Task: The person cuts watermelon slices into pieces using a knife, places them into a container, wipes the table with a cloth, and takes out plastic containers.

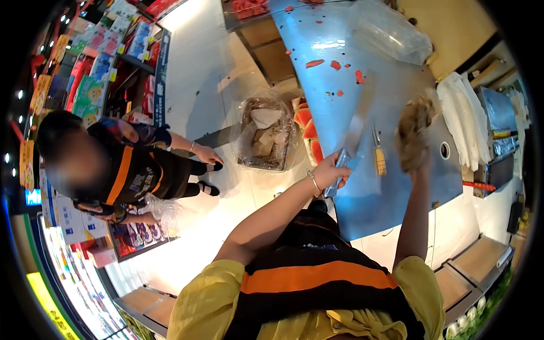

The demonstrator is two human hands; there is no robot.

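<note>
My left hand (330, 174) is closed around the handle of a large knife (359, 122). Its broad blade points away from me over the blue-grey metal table (362, 209). At the end of my raised right arm is a brown, crumpled rag (415, 131), blurred by motion. That rag covers most of my right hand (418, 165), which grips it. Between both hands, a small tool with a yellow handle (380, 161) and a thin metal end lies on the tabletop.
Red fruit scraps (335, 65) and a clear plastic bag (391, 34) lie farther up the table. Cut watermelon pieces (306, 124) line its left edge. A plastic-lined bin (263, 156) stands on the floor. White bags (464, 122) hang right. Another person (141, 173) stands left, near shelves.
</note>
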